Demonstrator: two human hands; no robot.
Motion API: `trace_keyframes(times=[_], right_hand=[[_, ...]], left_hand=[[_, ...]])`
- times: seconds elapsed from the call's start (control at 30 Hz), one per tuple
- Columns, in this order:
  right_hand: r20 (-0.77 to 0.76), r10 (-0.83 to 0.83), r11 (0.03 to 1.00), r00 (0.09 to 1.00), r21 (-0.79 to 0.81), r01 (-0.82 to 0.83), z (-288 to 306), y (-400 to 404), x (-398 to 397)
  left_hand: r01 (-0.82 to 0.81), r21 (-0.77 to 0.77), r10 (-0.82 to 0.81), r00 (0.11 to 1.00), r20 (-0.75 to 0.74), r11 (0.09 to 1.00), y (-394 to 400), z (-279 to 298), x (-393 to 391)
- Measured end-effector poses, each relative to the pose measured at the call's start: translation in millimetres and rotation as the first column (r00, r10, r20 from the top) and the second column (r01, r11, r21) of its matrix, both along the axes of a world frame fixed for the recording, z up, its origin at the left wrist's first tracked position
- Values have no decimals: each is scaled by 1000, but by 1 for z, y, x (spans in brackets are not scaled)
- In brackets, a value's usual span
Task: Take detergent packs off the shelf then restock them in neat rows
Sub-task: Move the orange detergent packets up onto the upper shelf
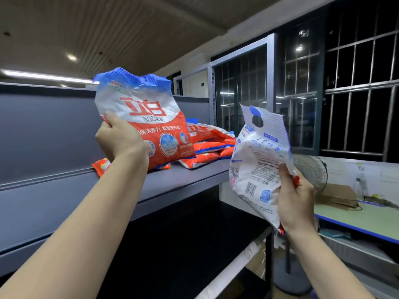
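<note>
Grey shelf (183,180), loose heap of packs (212,145) at back: left hand (121,141) grips upright front-facing pack (142,117), base near shelf; right hand (295,201) pinches back-facing pack (259,165) off-shelf; risk: soft bags slump, toppling any row

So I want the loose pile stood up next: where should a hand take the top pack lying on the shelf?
Probably by its blue sealed top edge, coming from the front of the shelf. The top pack lies flat on the pile of packs, so its broad faces give little to pinch; the flat seam does.
</note>
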State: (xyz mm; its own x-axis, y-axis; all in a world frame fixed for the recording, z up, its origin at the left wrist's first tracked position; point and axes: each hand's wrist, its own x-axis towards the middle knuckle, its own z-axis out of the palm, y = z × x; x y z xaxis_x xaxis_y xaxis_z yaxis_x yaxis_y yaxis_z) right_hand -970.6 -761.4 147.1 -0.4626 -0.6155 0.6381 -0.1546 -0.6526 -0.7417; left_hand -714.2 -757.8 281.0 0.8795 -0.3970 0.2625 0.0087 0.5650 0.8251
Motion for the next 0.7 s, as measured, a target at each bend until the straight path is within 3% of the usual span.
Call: trace_keyframes(times=[0.3, 0.37, 0.43, 0.5, 0.57, 0.63, 0.7], right_hand=[[27, 26, 1000, 999, -14, -26, 18, -118, -27], [36, 3, 1000, 999, -27, -2, 24, -141, -35], [63, 2, 999, 998, -36, 0, 31, -166, -43], [62, 24, 999, 998, -49, -21, 39, -191, -51], [42, 82, 993, 996, -86, -78, 46, -219, -56], [29, 155, 982, 987, -117, -151, 51, -248, -60], [22, 218, 969, 976, -120, -213, 57, -275, -61]], left_hand=[[153, -43, -157, 978, -135, 987, -139, 50, -23], [175, 59, -169, 982, -86, 983, -164, 56, -26], [32, 212, -27, 999, -30, 977, -192, 63, -26], [-192, 350, 136, 975, 178, 917, -216, 62, -27], [-263, 387, 122, 928, 353, 884, -251, 68, -26], [-263, 364, 152, 939, 308, 894, -278, 67, -31], [-141, 287, 115, 988, 106, 948, -300, 53, -32]])
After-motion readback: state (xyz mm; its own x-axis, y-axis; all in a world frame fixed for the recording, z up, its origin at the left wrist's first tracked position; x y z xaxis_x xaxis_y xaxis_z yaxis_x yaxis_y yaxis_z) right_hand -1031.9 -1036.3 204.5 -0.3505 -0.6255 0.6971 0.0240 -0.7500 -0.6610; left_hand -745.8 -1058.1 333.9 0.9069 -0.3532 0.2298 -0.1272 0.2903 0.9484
